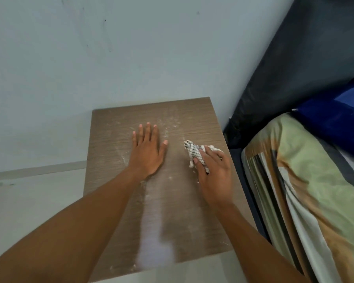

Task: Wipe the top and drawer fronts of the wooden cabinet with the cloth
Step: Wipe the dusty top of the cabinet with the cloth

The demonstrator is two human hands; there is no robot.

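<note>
From the head view, looking down, no brand, label or readable writing shows on anything. The brown wood-grain top of the wooden cabinet (172,201) fills the middle, set against a pale blue-grey wall (131,48); only the top is in sight, the drawer fronts are hidden. White dusty smears streak the top, thickest in a pale band running toward its near edge.

The left hand (146,152) lies palm down on the cabinet top, left of centre, fingers (148,131) straight and slightly spread, thumb out to the side, holding nothing.

The right hand (214,174) rests near the top's right edge, its fingers (200,162) curled over a crumpled white cloth with dark check lines (192,151), pressing it onto the wood. The cloth sticks out ahead of the fingertips.

Just right of the cabinet stands a bed with a green, tan and grey striped cover (307,190), with a blue pillow (335,121) and a dark headboard (294,68) beyond.
</note>
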